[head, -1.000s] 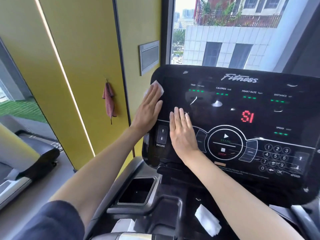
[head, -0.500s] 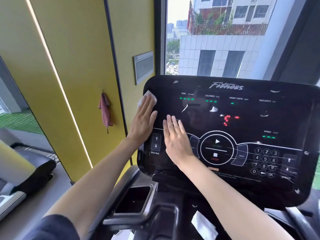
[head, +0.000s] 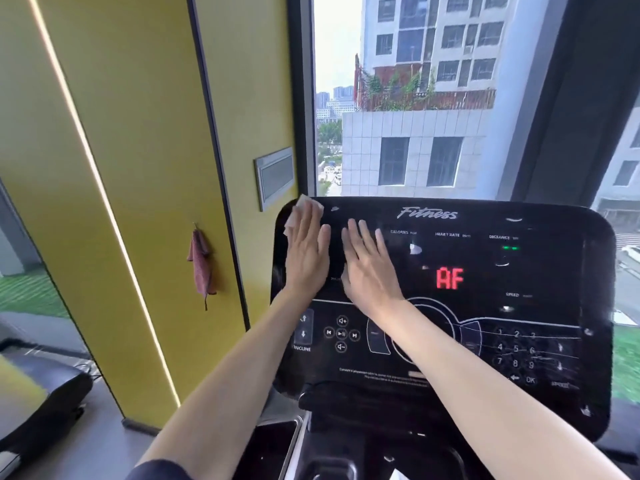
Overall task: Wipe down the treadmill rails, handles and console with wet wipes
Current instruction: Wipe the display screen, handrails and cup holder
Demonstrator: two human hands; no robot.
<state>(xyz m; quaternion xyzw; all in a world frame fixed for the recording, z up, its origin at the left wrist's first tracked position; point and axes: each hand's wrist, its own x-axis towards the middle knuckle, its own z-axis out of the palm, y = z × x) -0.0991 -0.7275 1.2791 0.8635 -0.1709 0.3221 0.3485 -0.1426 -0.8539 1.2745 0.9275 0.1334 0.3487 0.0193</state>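
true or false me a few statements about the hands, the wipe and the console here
1. The left hand presses a white wipe flat against the top left corner of the console. True.
2. The right hand is curled round a second wipe. False: it lies flat on the console with its fingers straight, and no wipe shows under it.
3. The red display reads AF. True.
4. The reddish cloth is draped over the console. False: it hangs on the yellow wall, to the left of the console.
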